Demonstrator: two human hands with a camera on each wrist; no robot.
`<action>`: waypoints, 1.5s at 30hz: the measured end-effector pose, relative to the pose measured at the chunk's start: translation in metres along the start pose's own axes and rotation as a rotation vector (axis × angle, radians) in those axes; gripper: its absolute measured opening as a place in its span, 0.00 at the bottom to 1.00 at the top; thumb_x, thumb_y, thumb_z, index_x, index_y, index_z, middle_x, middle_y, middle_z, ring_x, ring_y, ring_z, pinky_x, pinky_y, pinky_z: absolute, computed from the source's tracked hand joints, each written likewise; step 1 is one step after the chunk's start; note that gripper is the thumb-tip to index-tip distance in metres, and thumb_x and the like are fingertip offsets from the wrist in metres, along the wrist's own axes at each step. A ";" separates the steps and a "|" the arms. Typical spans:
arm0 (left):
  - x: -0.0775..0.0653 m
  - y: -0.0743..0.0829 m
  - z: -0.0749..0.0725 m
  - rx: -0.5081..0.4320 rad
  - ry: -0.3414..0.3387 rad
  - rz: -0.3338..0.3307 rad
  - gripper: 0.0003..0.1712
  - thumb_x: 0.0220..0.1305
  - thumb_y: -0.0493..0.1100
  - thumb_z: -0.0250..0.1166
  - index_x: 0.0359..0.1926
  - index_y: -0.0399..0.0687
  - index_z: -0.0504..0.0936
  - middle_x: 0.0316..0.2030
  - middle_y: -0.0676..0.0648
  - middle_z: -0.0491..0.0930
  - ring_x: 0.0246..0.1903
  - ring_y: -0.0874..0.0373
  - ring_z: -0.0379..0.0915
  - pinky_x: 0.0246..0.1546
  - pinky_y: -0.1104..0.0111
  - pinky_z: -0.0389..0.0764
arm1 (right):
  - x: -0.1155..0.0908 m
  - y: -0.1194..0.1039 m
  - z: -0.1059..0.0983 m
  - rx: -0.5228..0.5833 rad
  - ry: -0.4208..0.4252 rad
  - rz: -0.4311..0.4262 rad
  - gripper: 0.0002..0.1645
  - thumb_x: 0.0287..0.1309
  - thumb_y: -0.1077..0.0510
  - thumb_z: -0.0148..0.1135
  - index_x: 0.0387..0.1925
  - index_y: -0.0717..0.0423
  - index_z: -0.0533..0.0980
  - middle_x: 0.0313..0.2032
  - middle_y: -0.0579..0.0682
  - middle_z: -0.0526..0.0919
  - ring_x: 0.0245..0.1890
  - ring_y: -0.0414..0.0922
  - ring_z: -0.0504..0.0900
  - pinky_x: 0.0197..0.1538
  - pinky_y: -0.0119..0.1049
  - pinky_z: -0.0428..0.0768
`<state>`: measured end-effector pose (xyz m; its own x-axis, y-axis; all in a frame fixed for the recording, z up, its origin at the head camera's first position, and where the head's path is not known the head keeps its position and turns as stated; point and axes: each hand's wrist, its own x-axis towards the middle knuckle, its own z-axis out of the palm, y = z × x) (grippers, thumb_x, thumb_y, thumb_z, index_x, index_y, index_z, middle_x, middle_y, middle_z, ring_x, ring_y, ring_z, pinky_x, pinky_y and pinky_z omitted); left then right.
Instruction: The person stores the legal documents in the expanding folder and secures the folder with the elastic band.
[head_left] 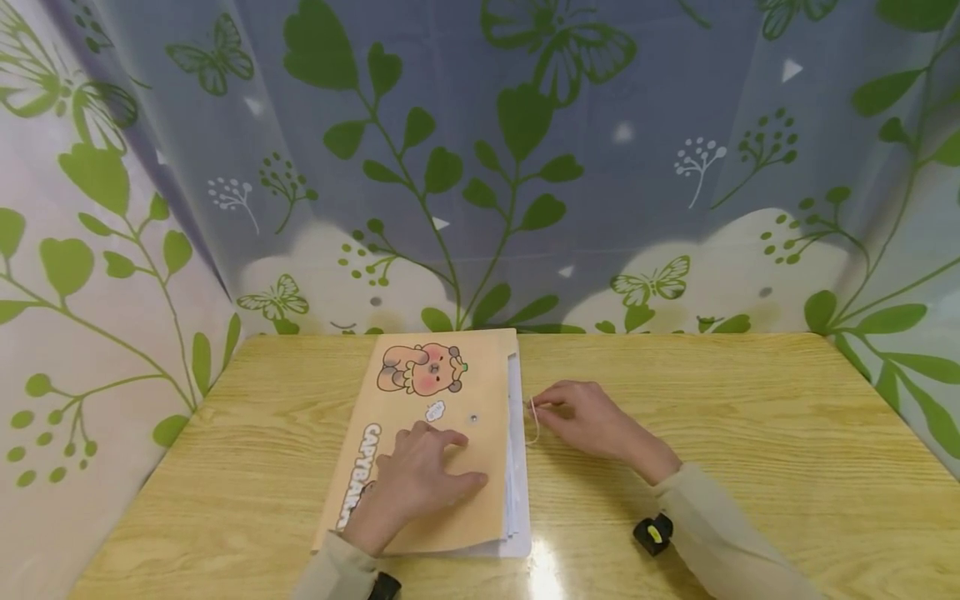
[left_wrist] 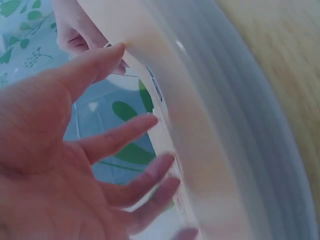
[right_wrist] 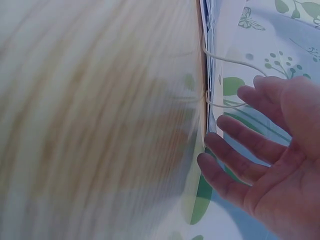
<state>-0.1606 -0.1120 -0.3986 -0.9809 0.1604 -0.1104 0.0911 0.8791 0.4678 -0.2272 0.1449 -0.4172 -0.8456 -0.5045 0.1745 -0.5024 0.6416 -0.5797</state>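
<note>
A tan expanding-style folder [head_left: 483,383] printed with a cartoon capybara and the word CAPYBARA lies flat on the table. Its cover is down, and pale paper edges [head_left: 514,467] show along the right side. My left hand [head_left: 416,477] rests on the cover with its fingers spread, below a small round metal stud [head_left: 473,418]. Just right of the folder, my right hand [head_left: 592,423] pinches a thin white cord [head_left: 537,421] between thumb and forefinger. In the right wrist view, two strands of the cord [right_wrist: 235,61] run from the folder's edge to those fingertips; the other fingers are loosely extended.
The wood-grain table [head_left: 757,400] spreads around the folder on both sides. At its back edge hangs a curtain [head_left: 675,100] with green leaves and butterflies, and similar printed cloth closes off the left and right. Each wrist wears a black camera mount [head_left: 654,533].
</note>
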 end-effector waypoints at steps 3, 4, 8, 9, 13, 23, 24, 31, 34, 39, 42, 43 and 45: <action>-0.001 0.000 -0.001 0.072 0.002 -0.024 0.37 0.51 0.65 0.75 0.59 0.54 0.84 0.61 0.39 0.75 0.57 0.39 0.68 0.48 0.30 0.72 | 0.002 -0.001 0.002 0.020 0.004 -0.013 0.15 0.70 0.58 0.60 0.51 0.59 0.85 0.48 0.55 0.89 0.50 0.53 0.87 0.54 0.50 0.85; -0.001 -0.001 -0.001 0.086 -0.002 -0.028 0.38 0.51 0.66 0.75 0.60 0.54 0.83 0.62 0.38 0.74 0.59 0.38 0.67 0.49 0.29 0.71 | 0.003 -0.002 0.002 0.028 0.006 -0.016 0.15 0.70 0.58 0.61 0.51 0.59 0.85 0.48 0.55 0.89 0.50 0.53 0.88 0.54 0.50 0.85; 0.000 0.000 0.000 0.119 -0.038 -0.038 0.40 0.52 0.67 0.73 0.63 0.54 0.80 0.66 0.36 0.70 0.63 0.35 0.65 0.51 0.27 0.69 | 0.005 -0.003 0.004 0.042 0.013 -0.030 0.14 0.69 0.59 0.61 0.50 0.58 0.86 0.47 0.54 0.89 0.50 0.53 0.88 0.53 0.51 0.85; 0.001 0.000 0.000 0.124 -0.044 -0.043 0.41 0.52 0.67 0.73 0.63 0.55 0.80 0.66 0.36 0.70 0.63 0.35 0.65 0.51 0.27 0.70 | 0.005 -0.004 0.004 0.036 0.015 -0.034 0.14 0.70 0.59 0.61 0.51 0.58 0.86 0.47 0.54 0.89 0.50 0.53 0.88 0.53 0.51 0.85; 0.004 0.004 0.004 0.135 -0.046 -0.062 0.41 0.53 0.69 0.72 0.64 0.56 0.78 0.66 0.37 0.69 0.65 0.34 0.64 0.52 0.28 0.69 | 0.008 -0.006 0.005 0.021 0.013 -0.025 0.14 0.70 0.58 0.61 0.51 0.56 0.86 0.48 0.53 0.89 0.50 0.53 0.87 0.53 0.52 0.85; 0.008 0.013 0.008 0.108 -0.025 -0.080 0.44 0.52 0.68 0.74 0.65 0.51 0.77 0.63 0.35 0.68 0.63 0.34 0.64 0.49 0.29 0.70 | 0.018 -0.011 0.009 0.017 0.002 -0.034 0.14 0.69 0.58 0.61 0.50 0.56 0.86 0.48 0.53 0.89 0.46 0.47 0.87 0.49 0.44 0.85; 0.008 0.013 0.008 0.104 -0.027 -0.084 0.45 0.51 0.67 0.74 0.65 0.49 0.76 0.64 0.34 0.67 0.62 0.34 0.64 0.49 0.29 0.71 | 0.019 -0.013 0.010 0.016 0.000 -0.031 0.14 0.68 0.58 0.62 0.50 0.56 0.86 0.48 0.53 0.89 0.46 0.46 0.87 0.49 0.44 0.85; 0.010 0.013 0.009 0.125 -0.020 -0.115 0.50 0.46 0.65 0.78 0.63 0.40 0.75 0.59 0.30 0.67 0.58 0.34 0.65 0.50 0.31 0.73 | 0.027 -0.019 0.016 -0.010 -0.003 -0.067 0.12 0.67 0.57 0.64 0.46 0.57 0.87 0.44 0.51 0.90 0.43 0.45 0.87 0.47 0.40 0.85; 0.010 0.011 0.009 0.148 -0.016 -0.116 0.50 0.46 0.66 0.78 0.64 0.42 0.75 0.57 0.30 0.68 0.56 0.33 0.65 0.50 0.33 0.73 | 0.030 -0.021 0.019 -0.020 -0.015 -0.083 0.11 0.66 0.58 0.66 0.45 0.57 0.88 0.43 0.51 0.90 0.41 0.42 0.87 0.44 0.35 0.84; 0.009 0.006 0.007 0.197 -0.001 -0.089 0.47 0.46 0.66 0.77 0.63 0.48 0.77 0.56 0.33 0.70 0.57 0.32 0.67 0.50 0.33 0.74 | 0.035 -0.022 0.023 -0.064 -0.023 -0.134 0.08 0.63 0.61 0.68 0.42 0.58 0.88 0.40 0.52 0.91 0.39 0.43 0.88 0.41 0.31 0.83; 0.010 0.003 0.006 0.200 0.003 -0.080 0.46 0.45 0.66 0.78 0.63 0.50 0.78 0.56 0.34 0.72 0.58 0.30 0.67 0.49 0.27 0.72 | 0.038 -0.022 0.025 -0.079 -0.019 -0.152 0.08 0.62 0.62 0.69 0.41 0.59 0.88 0.39 0.51 0.90 0.37 0.42 0.87 0.41 0.30 0.83; 0.010 0.002 0.006 0.201 0.003 -0.079 0.46 0.45 0.66 0.78 0.63 0.50 0.78 0.56 0.35 0.72 0.59 0.30 0.67 0.49 0.25 0.71 | 0.039 -0.022 0.026 -0.084 -0.020 -0.154 0.07 0.61 0.62 0.69 0.41 0.59 0.88 0.38 0.51 0.90 0.37 0.41 0.86 0.40 0.29 0.82; 0.010 0.001 0.005 0.207 0.004 -0.074 0.46 0.45 0.66 0.78 0.63 0.51 0.78 0.56 0.35 0.72 0.59 0.29 0.67 0.49 0.24 0.70 | 0.042 -0.022 0.027 -0.094 -0.022 -0.160 0.07 0.60 0.63 0.70 0.40 0.59 0.88 0.37 0.50 0.90 0.35 0.39 0.84 0.39 0.28 0.81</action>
<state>-0.1695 -0.1074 -0.4041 -0.9868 0.0908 -0.1339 0.0521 0.9618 0.2687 -0.2464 0.0939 -0.4190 -0.7501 -0.6160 0.2406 -0.6456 0.6031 -0.4685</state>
